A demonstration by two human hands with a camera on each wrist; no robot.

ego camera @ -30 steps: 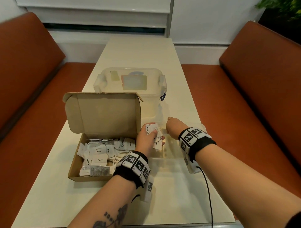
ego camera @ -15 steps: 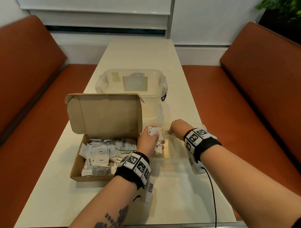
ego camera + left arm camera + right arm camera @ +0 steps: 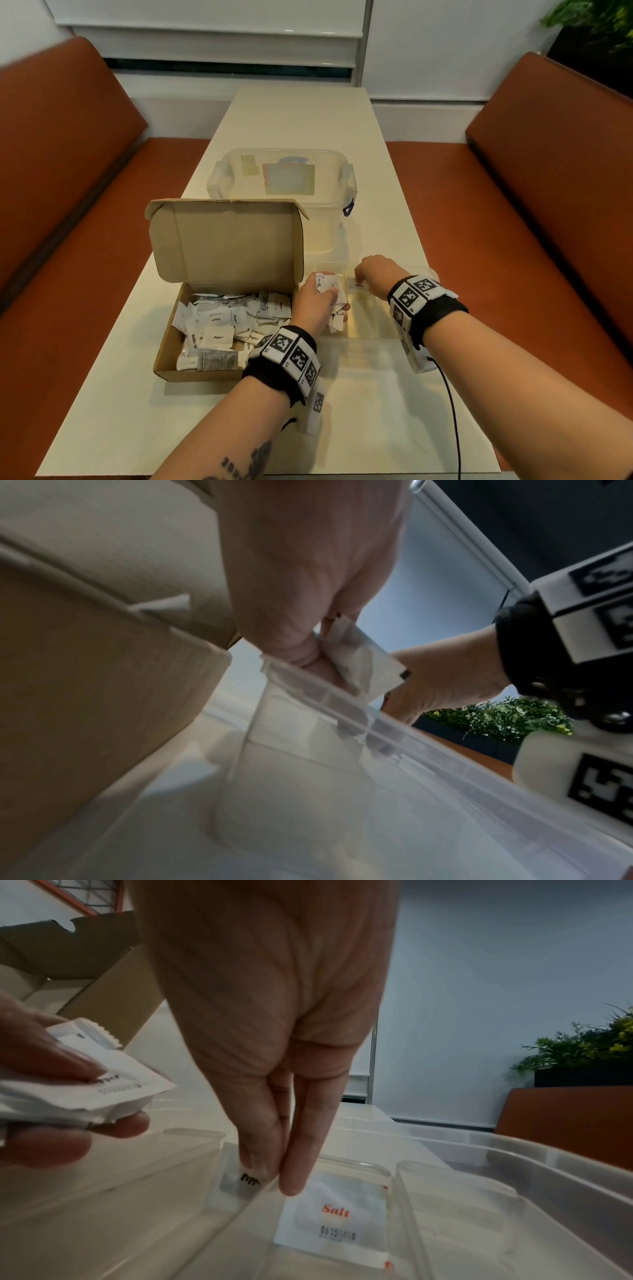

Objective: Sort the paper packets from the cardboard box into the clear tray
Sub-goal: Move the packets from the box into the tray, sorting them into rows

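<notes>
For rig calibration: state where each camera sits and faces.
Head: on the head, facing forward and down at the cardboard box and clear tray; left hand, right hand and forearms show.
Left wrist: at the left wrist, facing along the palm at its packets over the tray.
Right wrist: at the right wrist, facing down along the fingers at the Pepper packet and Salt packet.
All three show the tray and box.

The cream table [image 3: 298,116] carries an open cardboard box [image 3: 226,243], a clear tray [image 3: 371,315] beside it, a lidded tub [image 3: 325,161] behind.
</notes>
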